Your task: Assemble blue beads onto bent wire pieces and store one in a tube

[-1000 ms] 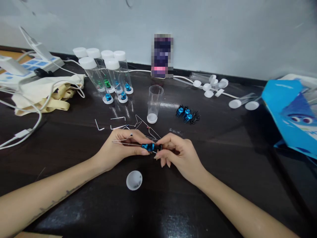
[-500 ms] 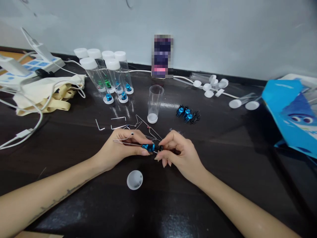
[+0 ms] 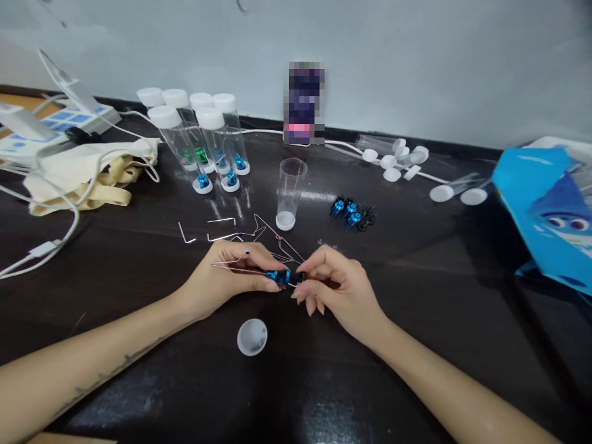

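Observation:
My left hand is closed, thumb and fingers pinching a small blue-and-black metal part. A thin bent wire runs from this part leftward across my palm. At the part's black right end, the fingertips of my right hand are pinched together around it. Just beyond my hands lie several bent wires, partly covered by the fingers. Nearer to me, a white cap rests hollow side up with small dark bits inside. L-shaped hex keys lie behind my left hand.
An uncapped clear tube stands beyond my hands. Several capped tubes holding blue or green parts stand back left. Blue-and-black parts lie right, with loose white caps behind. A phone leans on the wall; a blue bag sits far right.
My right hand has shifted very slightly right and down at the part's black end. Both hands keep their grip, and the things on the table stay put.

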Motion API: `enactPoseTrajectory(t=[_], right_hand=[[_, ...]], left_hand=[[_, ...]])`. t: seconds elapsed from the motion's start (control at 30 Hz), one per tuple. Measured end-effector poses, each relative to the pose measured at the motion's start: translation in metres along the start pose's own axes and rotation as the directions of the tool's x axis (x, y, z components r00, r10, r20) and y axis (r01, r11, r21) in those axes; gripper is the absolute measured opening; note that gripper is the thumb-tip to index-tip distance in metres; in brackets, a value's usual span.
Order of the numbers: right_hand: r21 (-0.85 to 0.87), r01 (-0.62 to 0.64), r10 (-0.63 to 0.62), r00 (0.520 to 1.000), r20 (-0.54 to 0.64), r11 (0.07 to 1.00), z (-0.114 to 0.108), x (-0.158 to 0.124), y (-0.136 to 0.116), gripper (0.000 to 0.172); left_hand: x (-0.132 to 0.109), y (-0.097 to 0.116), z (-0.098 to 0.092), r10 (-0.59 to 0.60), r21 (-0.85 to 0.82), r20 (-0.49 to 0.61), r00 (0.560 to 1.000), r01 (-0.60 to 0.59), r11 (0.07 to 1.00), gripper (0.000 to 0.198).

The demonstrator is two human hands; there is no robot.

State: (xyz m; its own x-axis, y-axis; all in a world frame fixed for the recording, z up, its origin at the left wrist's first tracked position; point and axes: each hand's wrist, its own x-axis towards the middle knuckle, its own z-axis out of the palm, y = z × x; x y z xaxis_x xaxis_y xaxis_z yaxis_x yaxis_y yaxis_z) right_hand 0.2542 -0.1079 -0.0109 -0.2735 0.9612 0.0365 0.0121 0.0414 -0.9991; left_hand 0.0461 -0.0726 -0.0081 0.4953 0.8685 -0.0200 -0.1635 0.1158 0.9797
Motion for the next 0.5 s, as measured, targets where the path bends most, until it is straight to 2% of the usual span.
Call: enactPoseTrajectory(t=[0.5], right_hand=[[0.054,-0.062,0.058,0.996,0.067,0.997,-0.0015,0.0010,0.0016,0.017]], left_hand=[[-0.0003,0.0009,0.0010,0.020,0.046,0.026,0.999,-0.022,0.999,0.030]])
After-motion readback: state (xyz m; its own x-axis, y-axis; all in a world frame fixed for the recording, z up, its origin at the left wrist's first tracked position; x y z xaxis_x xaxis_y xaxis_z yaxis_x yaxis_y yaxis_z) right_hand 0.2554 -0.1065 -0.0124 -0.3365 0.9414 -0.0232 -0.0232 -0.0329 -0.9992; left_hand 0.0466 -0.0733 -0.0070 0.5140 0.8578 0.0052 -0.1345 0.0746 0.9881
